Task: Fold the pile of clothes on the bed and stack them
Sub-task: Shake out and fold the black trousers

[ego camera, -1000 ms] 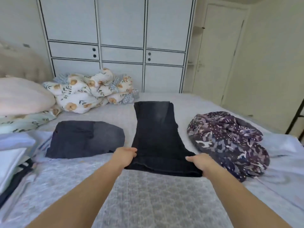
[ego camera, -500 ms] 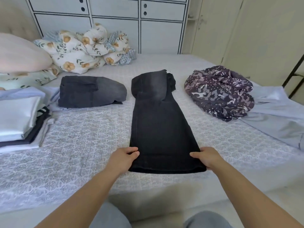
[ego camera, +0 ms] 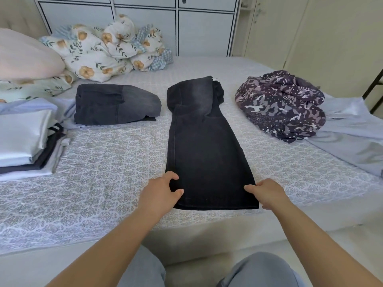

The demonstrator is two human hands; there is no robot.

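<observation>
Patterned bed cover (ego camera: 99, 183), white wardrobe (ego camera: 186, 27) behind; left hand (ego camera: 159, 193), right hand (ego camera: 267, 193) gripping black jeans (ego camera: 207, 152).

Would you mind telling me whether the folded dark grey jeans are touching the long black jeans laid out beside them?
Apart. The head view shows a strip of patterned bedspread between the folded grey jeans and the black jeans.
</observation>
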